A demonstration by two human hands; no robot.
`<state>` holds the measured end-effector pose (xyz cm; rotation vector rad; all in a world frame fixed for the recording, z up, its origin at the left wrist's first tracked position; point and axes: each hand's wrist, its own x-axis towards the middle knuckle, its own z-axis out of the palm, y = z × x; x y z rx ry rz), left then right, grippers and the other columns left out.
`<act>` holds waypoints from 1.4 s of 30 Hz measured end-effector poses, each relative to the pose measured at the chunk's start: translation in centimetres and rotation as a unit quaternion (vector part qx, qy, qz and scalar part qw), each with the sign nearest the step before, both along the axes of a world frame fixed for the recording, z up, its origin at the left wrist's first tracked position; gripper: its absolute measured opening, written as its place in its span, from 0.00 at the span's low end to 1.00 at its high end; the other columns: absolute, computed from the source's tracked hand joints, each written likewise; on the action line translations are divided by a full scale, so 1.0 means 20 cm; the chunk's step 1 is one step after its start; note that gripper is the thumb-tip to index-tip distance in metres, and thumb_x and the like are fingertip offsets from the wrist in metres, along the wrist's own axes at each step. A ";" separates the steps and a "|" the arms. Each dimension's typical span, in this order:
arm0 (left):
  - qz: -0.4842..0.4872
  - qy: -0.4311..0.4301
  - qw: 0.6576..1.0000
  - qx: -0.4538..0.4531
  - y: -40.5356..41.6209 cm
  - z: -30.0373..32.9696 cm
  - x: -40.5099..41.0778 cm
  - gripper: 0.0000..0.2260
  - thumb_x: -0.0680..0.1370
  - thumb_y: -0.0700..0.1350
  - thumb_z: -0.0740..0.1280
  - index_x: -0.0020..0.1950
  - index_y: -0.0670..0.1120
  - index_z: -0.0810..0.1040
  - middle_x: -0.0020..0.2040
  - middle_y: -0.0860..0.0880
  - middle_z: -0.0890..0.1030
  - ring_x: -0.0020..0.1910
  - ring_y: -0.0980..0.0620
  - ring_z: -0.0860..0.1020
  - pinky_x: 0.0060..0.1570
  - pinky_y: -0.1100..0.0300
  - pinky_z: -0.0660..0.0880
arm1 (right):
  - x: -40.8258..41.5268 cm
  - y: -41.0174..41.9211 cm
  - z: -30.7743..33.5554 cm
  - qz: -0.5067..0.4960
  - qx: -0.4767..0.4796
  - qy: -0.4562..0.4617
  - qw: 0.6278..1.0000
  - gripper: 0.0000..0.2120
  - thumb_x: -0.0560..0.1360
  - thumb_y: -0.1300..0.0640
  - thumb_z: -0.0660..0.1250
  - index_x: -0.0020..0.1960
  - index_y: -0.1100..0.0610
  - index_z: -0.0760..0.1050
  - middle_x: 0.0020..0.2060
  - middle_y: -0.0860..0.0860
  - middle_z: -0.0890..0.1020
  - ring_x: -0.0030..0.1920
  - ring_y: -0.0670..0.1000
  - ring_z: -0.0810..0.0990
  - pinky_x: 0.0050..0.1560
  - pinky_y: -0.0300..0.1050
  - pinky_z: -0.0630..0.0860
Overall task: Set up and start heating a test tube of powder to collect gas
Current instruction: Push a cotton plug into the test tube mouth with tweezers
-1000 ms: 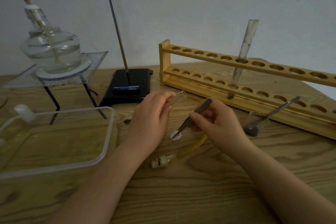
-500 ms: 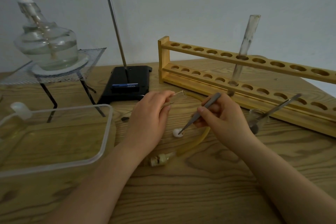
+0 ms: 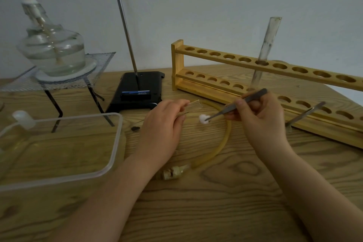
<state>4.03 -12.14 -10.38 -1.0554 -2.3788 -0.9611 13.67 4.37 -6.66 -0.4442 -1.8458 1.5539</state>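
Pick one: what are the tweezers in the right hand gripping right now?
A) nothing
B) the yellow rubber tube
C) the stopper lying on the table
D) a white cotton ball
D: the tweezers, held by the right hand, pinch a white cotton ball at their tips, just off the mouth of the test tube that the left hand holds. The rubber tube and stopper lie on the table.

white cotton ball [image 3: 204, 119], yellowish rubber tube [image 3: 220, 148]
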 end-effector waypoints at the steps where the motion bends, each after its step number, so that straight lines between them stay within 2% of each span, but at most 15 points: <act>1: 0.000 0.000 1.000 0.001 0.00 0.00 0.00 0.15 0.79 0.44 0.61 0.66 0.50 0.72 0.54 0.60 0.69 0.55 0.59 0.72 0.57 0.59 0.72 | 0.00 0.00 0.01 -0.008 -0.006 0.011 1.000 0.04 0.77 0.63 0.64 0.48 0.56 0.70 0.38 0.54 0.82 0.36 0.46 0.84 0.35 0.34 0.79; 6: 0.005 0.000 1.000 0.001 0.01 -0.01 0.00 0.15 0.79 0.44 0.61 0.65 0.50 0.73 0.54 0.58 0.71 0.55 0.59 0.72 0.57 0.57 0.73 | 0.00 0.01 0.03 -0.044 -0.027 0.052 0.997 0.05 0.77 0.63 0.64 0.51 0.60 0.69 0.38 0.55 0.81 0.37 0.47 0.85 0.36 0.35 0.80; 11: 0.009 -0.003 1.000 -0.008 0.01 -0.01 -0.01 0.15 0.79 0.44 0.60 0.65 0.50 0.73 0.55 0.54 0.75 0.54 0.58 0.73 0.57 0.56 0.72 | 0.00 0.00 0.04 -0.047 -0.042 0.069 0.996 0.05 0.77 0.62 0.64 0.47 0.55 0.68 0.39 0.55 0.81 0.36 0.47 0.85 0.36 0.34 0.79; 16: 0.009 -0.002 1.000 -0.025 0.01 -0.02 -0.01 0.15 0.78 0.45 0.60 0.65 0.51 0.73 0.55 0.56 0.74 0.54 0.59 0.72 0.56 0.58 0.71 | 0.00 -0.01 0.03 -0.034 -0.041 0.061 0.997 0.05 0.77 0.63 0.64 0.48 0.56 0.68 0.41 0.57 0.82 0.37 0.48 0.85 0.38 0.36 0.80; 20: 0.009 0.003 1.000 -0.026 0.01 -0.03 -0.01 0.15 0.78 0.45 0.61 0.65 0.51 0.73 0.56 0.54 0.76 0.55 0.58 0.73 0.57 0.57 0.72 | -0.01 -0.02 0.03 -0.032 -0.030 0.046 0.998 0.05 0.77 0.63 0.64 0.51 0.59 0.69 0.39 0.54 0.82 0.37 0.46 0.85 0.38 0.36 0.81; 26: 0.002 0.016 1.000 -0.018 0.01 -0.04 -0.01 0.15 0.78 0.44 0.61 0.65 0.49 0.74 0.56 0.52 0.77 0.54 0.57 0.74 0.56 0.56 0.73 | -0.01 -0.03 0.04 -0.027 -0.031 0.041 0.998 0.07 0.77 0.63 0.64 0.46 0.53 0.68 0.37 0.51 0.81 0.37 0.45 0.84 0.37 0.36 0.81; 34: -0.018 0.029 0.999 -0.018 0.01 -0.05 -0.01 0.15 0.78 0.43 0.64 0.65 0.51 0.74 0.56 0.55 0.77 0.53 0.62 0.71 0.54 0.57 0.73 | -0.02 -0.06 0.02 -0.002 -0.025 0.030 0.999 0.04 0.77 0.63 0.64 0.48 0.56 0.69 0.37 0.53 0.83 0.36 0.47 0.85 0.38 0.37 0.81; 42: -0.031 0.031 0.999 -0.009 0.02 -0.05 0.00 0.14 0.79 0.45 0.63 0.64 0.51 0.75 0.56 0.55 0.77 0.54 0.60 0.74 0.53 0.56 0.74 | -0.03 -0.08 0.00 0.015 -0.020 0.025 0.999 0.06 0.76 0.63 0.64 0.46 0.54 0.68 0.37 0.52 0.82 0.36 0.45 0.85 0.35 0.34 0.79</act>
